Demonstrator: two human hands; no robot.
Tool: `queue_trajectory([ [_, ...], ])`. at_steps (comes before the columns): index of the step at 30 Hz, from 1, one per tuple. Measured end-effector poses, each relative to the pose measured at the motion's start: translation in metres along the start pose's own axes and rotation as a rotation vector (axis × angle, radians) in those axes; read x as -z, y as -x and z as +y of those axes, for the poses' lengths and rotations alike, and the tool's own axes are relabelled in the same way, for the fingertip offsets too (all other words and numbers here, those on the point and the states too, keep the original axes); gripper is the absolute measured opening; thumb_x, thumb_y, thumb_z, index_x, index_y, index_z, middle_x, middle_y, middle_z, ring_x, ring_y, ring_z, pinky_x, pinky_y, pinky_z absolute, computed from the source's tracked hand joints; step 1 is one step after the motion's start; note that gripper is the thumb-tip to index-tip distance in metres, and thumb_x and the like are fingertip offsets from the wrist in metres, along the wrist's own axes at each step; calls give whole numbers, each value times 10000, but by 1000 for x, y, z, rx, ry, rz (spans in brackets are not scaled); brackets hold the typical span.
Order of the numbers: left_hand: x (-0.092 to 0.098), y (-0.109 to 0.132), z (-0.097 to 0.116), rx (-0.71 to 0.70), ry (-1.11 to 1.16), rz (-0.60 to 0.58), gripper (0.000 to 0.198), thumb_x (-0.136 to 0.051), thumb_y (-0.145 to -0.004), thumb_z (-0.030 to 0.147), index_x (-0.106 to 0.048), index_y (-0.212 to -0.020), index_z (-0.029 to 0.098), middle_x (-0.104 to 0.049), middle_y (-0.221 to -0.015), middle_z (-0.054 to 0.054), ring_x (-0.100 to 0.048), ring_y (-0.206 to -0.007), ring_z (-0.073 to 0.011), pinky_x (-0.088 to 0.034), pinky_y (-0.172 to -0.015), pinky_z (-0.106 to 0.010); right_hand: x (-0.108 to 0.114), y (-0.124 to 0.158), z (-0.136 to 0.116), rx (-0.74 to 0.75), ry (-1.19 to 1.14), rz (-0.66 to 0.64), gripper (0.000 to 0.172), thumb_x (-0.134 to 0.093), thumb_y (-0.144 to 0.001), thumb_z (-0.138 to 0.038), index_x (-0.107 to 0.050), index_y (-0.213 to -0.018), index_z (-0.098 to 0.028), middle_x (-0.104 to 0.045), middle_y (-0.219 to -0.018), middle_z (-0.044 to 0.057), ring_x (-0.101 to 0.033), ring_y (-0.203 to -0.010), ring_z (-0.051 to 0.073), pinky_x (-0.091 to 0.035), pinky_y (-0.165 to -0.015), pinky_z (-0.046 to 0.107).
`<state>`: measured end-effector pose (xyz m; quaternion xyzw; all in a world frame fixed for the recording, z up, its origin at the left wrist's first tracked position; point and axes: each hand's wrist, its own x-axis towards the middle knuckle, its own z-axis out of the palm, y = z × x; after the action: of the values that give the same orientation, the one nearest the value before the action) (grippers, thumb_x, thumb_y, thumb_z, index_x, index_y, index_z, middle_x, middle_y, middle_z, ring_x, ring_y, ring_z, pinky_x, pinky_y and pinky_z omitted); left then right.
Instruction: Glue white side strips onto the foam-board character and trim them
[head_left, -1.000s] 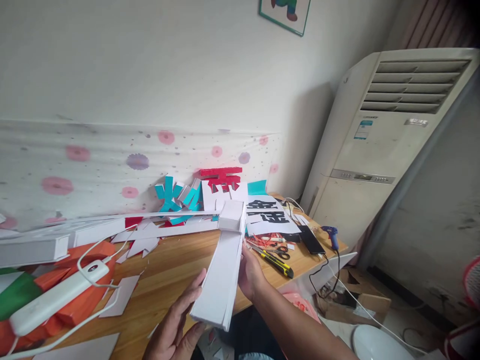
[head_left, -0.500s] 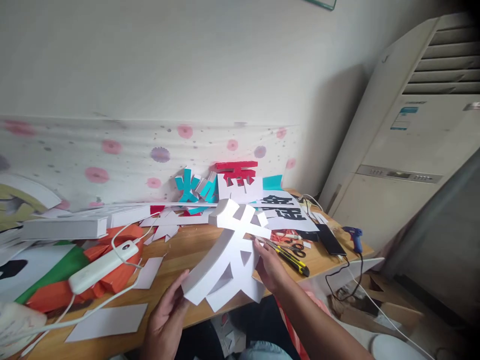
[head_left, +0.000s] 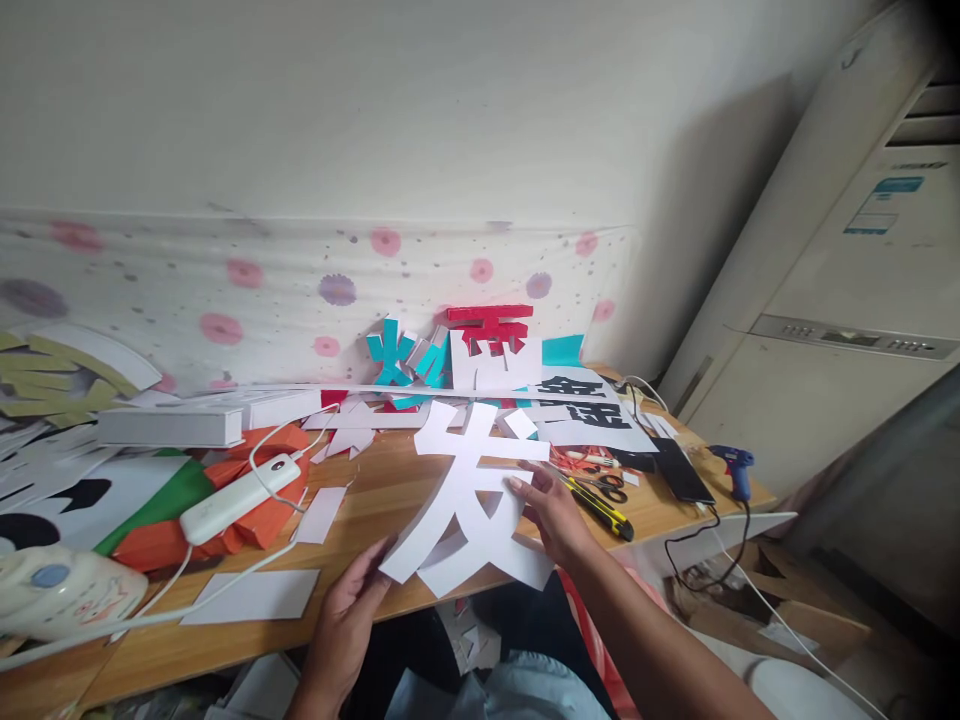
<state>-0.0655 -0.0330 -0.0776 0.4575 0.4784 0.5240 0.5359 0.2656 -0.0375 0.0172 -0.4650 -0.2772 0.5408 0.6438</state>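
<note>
Between my hands is a white three-dimensional Chinese character [head_left: 466, 480], cut from board, its flat face turned up toward me over the table's front edge. My left hand [head_left: 352, 600] grips the lower left stroke. My right hand [head_left: 551, 505] holds the character's right side, thumb on the face and fingers mostly hidden behind. Just right of that hand lie a yellow and black utility knife [head_left: 600, 510] and scissors [head_left: 611, 487]. Behind the character stand a red character piece [head_left: 491, 322] and turquoise character pieces [head_left: 390, 352].
On the left, a white power strip [head_left: 240, 500] with cables rests on orange pieces beside a cream container [head_left: 67, 595]. White card [head_left: 251, 597] lies near the front edge. A phone [head_left: 682, 470] and blue glue gun [head_left: 733, 468] sit right; an air conditioner [head_left: 840, 300] stands beyond.
The white character has tipped so its face shows more squarely and its thick left side shows less. Both hands still hold it. The camera view has shifted slightly.
</note>
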Motion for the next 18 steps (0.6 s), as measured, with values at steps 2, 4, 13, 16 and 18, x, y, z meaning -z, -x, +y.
queue_trajectory([
  [2,2,-2,-1,4,-8,-4,705,-924,-762,597,-812,-1342,213,-771,-1435,-128,-653,-1442,-420,-483,-1288,-550,2,-3,-1,14,9,3,728,-1087,-627,-481,-740,-1219,-240,-805,-1191,87,-783,-1046,322,-632,-824,384],
  [4,2,-3,-1,12,-1,-25,693,-921,-750,538,-811,-1352,213,-774,-1428,-131,-658,-1436,-421,-477,-1291,-555,4,-6,-2,24,26,-9,745,-1080,-634,-501,-744,-1243,-235,-806,-1213,94,-783,-1069,336,-634,-834,394],
  [13,-11,16,28,-60,-9,-161,729,-931,-829,533,-736,-1466,236,-721,-1519,-126,-641,-1464,-407,-506,-1271,-509,8,-13,-6,25,128,-127,539,-989,-772,-627,-799,-1066,-217,-830,-1089,97,-785,-988,330,-637,-815,428],
  [16,-12,19,32,-85,-9,-183,723,-942,-828,520,-740,-1462,238,-717,-1523,-131,-653,-1450,-412,-514,-1263,-511,8,-12,-6,18,150,-152,491,-962,-810,-641,-790,-981,-214,-830,-1047,97,-783,-984,322,-632,-819,417],
  [18,-10,18,30,-90,-7,-205,700,-924,-848,528,-744,-1456,232,-712,-1530,-136,-655,-1447,-411,-513,-1263,-518,8,-12,-8,17,153,-171,484,-953,-822,-644,-796,-998,-221,-834,-1073,101,-786,-1010,331,-633,-831,420],
])
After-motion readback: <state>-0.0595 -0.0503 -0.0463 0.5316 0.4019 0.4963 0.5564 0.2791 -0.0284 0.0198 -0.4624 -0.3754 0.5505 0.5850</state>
